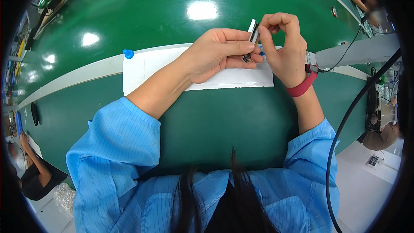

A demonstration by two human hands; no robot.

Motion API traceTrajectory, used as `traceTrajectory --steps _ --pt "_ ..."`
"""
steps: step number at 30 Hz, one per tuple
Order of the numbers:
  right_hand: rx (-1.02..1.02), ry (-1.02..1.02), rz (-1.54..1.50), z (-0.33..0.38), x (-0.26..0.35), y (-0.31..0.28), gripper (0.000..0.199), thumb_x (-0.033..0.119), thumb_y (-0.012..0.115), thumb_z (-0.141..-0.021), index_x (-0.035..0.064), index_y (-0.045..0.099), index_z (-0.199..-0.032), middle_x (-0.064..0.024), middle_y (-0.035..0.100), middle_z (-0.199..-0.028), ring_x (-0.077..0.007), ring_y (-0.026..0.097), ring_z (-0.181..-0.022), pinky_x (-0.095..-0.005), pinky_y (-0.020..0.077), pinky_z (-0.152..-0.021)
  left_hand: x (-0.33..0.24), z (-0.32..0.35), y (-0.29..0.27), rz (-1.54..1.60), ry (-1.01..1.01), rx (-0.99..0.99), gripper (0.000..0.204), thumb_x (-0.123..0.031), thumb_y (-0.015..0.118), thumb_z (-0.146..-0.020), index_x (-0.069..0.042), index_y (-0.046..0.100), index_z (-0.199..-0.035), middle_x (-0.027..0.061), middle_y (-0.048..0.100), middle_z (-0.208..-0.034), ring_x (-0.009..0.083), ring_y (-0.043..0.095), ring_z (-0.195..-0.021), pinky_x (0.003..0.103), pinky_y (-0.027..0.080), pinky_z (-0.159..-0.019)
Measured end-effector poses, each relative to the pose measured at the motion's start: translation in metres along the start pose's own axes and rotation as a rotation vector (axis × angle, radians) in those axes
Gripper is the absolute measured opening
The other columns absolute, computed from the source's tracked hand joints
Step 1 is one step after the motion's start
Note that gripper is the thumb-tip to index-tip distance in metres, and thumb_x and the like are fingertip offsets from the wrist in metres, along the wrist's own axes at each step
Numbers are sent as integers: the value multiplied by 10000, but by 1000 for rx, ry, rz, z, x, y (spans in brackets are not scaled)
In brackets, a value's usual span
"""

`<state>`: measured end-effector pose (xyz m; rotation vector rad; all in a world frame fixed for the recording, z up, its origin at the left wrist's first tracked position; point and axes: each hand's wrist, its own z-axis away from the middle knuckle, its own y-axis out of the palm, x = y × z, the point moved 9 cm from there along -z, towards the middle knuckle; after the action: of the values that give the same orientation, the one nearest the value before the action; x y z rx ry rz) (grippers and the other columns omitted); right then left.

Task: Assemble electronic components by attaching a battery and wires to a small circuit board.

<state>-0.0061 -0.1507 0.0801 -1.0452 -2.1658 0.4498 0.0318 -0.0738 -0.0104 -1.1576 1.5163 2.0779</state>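
My left hand (215, 51) grips a small narrow electronic part (253, 33) between thumb and fingers, above a white sheet (161, 67). The part has a white strip and a dark, toothed-looking edge. It stands tilted, its white end pointing away from me. From the other side, the thumb and forefinger of my right hand (286, 49) are pinched together at the part's dark edge. Fingers cover its lower portion, so its exact kind cannot be made out. Around my right wrist sits a red strap (303, 86) with a cable clipped to it.
A blue push pin (128, 53) marks the sheet's left corner, on a pale ledge crossing the green bench (151, 13). A thick black cable (345, 129) hangs down at the right. Co-workers sit at both sides. A small black object (34, 114) lies at the left.
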Motion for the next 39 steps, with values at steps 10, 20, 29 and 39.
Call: traceTrajectory --steps 10,20,29,39 --pt "-47 69 -88 -3 -7 -8 276 -25 634 -712 29 477 -932 -54 570 -807 -155 570 -707 -257 468 -626 -1 -2 -4 -5 9 -52 276 -116 544 -849 37 533 -1078 134 603 -944 204 606 -898 293 528 -782" --pt "-13 -24 -66 0 4 -4 248 -44 612 -704 27 462 -889 -59 569 -788 -171 568 -670 -266 475 -620 -1 -4 -1 -36 -14 -50 257 -115 562 -839 27 542 -1052 118 601 -940 208 605 -891 310 517 -787" --pt "-23 52 -106 -4 -6 -8 240 -29 603 -725 20 478 -924 -51 565 -746 -175 569 -685 -262 474 -630 -1 -2 0 -75 -7 -38 263 -117 547 -847 27 540 -1067 130 605 -944 207 616 -877 286 544 -738" --pt "126 -109 39 -1 5 0 215 -53 550 -741 11 441 -915 -74 524 -800 -179 552 -701 -279 473 -648 2 -5 -2 -89 -20 -17 251 -108 531 -854 37 539 -1059 118 605 -938 201 616 -866 294 542 -746"
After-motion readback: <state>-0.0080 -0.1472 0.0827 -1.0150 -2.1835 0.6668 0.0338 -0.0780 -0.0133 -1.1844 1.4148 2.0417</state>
